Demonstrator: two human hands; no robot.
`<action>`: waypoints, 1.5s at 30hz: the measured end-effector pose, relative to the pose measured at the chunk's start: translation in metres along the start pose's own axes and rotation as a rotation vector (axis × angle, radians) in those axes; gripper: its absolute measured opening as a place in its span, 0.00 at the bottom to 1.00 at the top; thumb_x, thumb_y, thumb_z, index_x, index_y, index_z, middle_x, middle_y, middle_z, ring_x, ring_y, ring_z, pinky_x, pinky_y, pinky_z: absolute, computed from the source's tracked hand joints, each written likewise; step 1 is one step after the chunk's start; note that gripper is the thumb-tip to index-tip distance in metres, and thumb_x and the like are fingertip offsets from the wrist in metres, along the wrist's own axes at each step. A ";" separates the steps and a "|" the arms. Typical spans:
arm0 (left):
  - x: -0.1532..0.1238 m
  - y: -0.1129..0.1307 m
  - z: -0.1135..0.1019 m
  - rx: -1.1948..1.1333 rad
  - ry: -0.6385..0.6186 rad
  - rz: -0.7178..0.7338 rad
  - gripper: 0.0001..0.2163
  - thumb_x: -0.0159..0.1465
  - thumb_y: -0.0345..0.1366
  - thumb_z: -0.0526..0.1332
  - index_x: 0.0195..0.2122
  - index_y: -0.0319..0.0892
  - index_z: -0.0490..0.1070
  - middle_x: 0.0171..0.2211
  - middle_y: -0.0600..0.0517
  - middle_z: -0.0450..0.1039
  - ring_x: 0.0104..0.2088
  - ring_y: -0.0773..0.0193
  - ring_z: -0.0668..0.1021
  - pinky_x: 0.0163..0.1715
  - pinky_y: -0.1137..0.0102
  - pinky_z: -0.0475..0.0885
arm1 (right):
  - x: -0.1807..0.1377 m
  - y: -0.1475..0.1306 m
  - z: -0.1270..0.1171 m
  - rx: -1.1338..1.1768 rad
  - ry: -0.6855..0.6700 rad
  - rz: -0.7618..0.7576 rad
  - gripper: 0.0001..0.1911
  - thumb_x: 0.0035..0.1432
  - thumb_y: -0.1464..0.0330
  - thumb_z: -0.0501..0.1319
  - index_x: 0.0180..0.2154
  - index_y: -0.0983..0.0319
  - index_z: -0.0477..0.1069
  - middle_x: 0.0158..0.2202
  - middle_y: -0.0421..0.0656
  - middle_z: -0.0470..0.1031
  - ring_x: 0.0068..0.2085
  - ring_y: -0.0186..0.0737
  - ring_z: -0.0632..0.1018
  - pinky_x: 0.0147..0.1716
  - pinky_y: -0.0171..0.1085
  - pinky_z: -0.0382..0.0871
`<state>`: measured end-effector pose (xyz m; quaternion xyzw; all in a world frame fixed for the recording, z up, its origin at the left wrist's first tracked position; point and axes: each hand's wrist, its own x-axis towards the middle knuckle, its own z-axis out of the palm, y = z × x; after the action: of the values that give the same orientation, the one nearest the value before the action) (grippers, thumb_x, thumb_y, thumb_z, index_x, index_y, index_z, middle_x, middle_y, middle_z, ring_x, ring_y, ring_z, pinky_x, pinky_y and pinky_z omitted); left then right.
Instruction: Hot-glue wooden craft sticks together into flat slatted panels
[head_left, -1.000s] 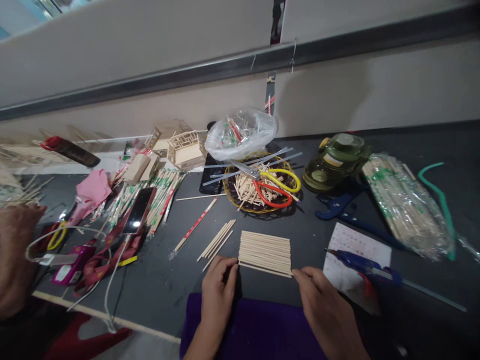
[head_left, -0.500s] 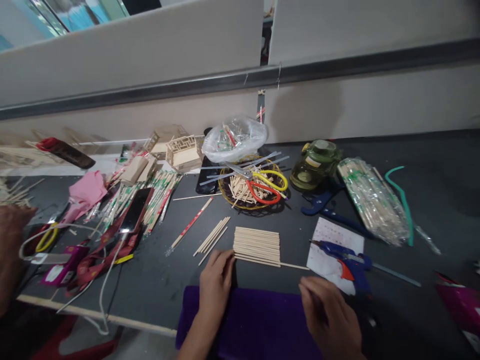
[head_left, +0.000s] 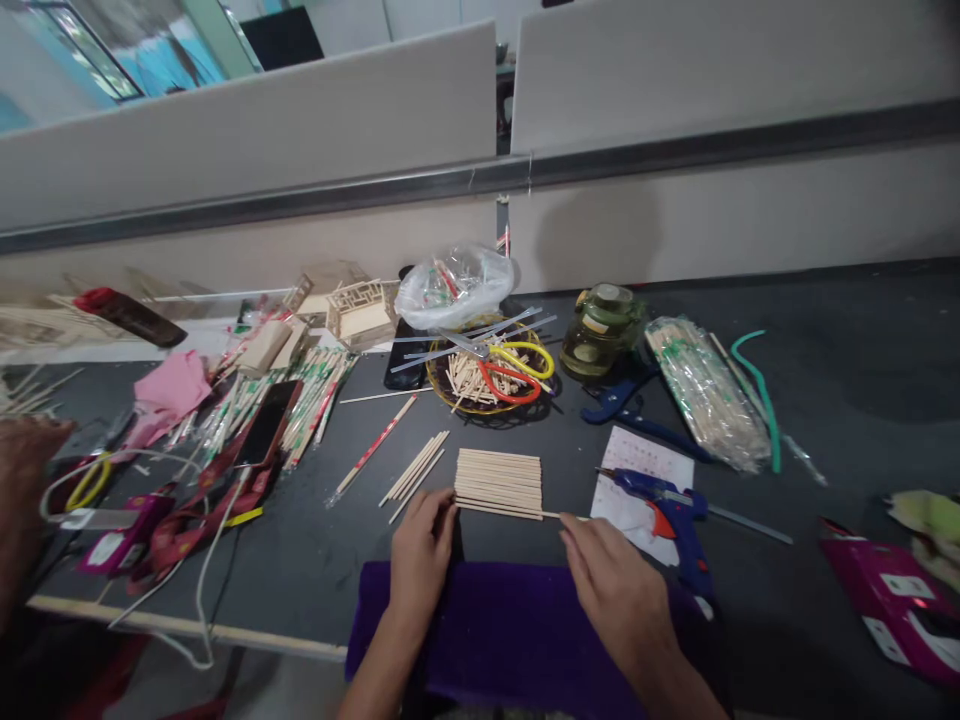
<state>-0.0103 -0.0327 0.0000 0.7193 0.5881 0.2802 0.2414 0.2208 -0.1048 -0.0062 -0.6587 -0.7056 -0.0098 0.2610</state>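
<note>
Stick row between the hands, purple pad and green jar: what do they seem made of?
Stick row: probably unpainted wood or bamboo, matte, from its even pale-tan color.
Purple pad: likely plush fabric, given the dull, soft-looking surface.
Green jar: see-through and shiny, so glass or clear plastic; I can't tell which.

Dark-topped bench (head_left: 300, 540), pale front edge on the left. Lying on it that I can see: row of sticks (head_left: 498, 480) laid side by side, a few loose sticks (head_left: 414, 470) just left, yellow-rimmed basket (head_left: 480, 412) behind. Further right: green jar (head_left: 600, 335), plastic-wrapped stick bundle (head_left: 705, 395), printed paper (head_left: 626, 450), magenta box (head_left: 885, 590).
</note>
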 end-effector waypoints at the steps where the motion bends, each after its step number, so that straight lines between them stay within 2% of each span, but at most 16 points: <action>1: 0.000 -0.001 0.001 0.004 0.012 -0.004 0.09 0.66 0.34 0.55 0.44 0.42 0.72 0.37 0.49 0.74 0.37 0.62 0.77 0.38 0.70 0.72 | 0.002 0.001 0.003 -0.030 -0.025 0.005 0.12 0.66 0.70 0.52 0.47 0.62 0.71 0.32 0.43 0.72 0.34 0.38 0.74 0.33 0.36 0.63; 7: -0.002 -0.007 0.004 -0.002 0.083 -0.001 0.10 0.65 0.31 0.55 0.44 0.42 0.71 0.37 0.49 0.75 0.39 0.62 0.77 0.40 0.69 0.71 | 0.008 0.000 0.012 -0.107 -0.134 0.030 0.12 0.64 0.71 0.54 0.47 0.60 0.71 0.36 0.44 0.70 0.37 0.40 0.72 0.32 0.36 0.63; 14: -0.006 -0.009 0.005 -0.059 0.154 -0.001 0.10 0.63 0.27 0.54 0.43 0.42 0.70 0.38 0.50 0.76 0.39 0.64 0.77 0.42 0.69 0.71 | 0.008 0.002 0.017 -0.089 -0.098 -0.022 0.12 0.64 0.72 0.53 0.45 0.61 0.72 0.39 0.46 0.71 0.40 0.40 0.72 0.35 0.35 0.65; 29: -0.009 -0.008 0.004 -0.018 0.105 0.057 0.11 0.60 0.25 0.56 0.40 0.43 0.72 0.39 0.52 0.77 0.40 0.64 0.77 0.43 0.70 0.69 | 0.007 0.000 0.019 -0.117 -0.159 -0.011 0.12 0.65 0.71 0.52 0.40 0.59 0.75 0.36 0.44 0.72 0.39 0.38 0.73 0.34 0.34 0.62; 37: -0.012 -0.008 0.004 0.071 0.081 0.056 0.10 0.62 0.29 0.56 0.42 0.44 0.73 0.40 0.51 0.77 0.40 0.64 0.77 0.42 0.71 0.68 | 0.009 -0.002 0.019 -0.128 -0.190 -0.038 0.13 0.66 0.66 0.52 0.43 0.58 0.74 0.38 0.43 0.72 0.40 0.38 0.73 0.33 0.34 0.61; 45: -0.013 -0.009 0.004 0.130 0.079 0.076 0.09 0.62 0.28 0.55 0.40 0.43 0.74 0.39 0.51 0.77 0.40 0.63 0.77 0.40 0.72 0.68 | 0.008 -0.005 0.018 -0.157 -0.183 -0.066 0.13 0.66 0.68 0.52 0.39 0.58 0.75 0.35 0.42 0.72 0.37 0.35 0.73 0.30 0.33 0.59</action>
<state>-0.0159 -0.0439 -0.0105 0.7436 0.5863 0.2785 0.1603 0.2095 -0.0913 -0.0169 -0.6517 -0.7448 -0.0134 0.1425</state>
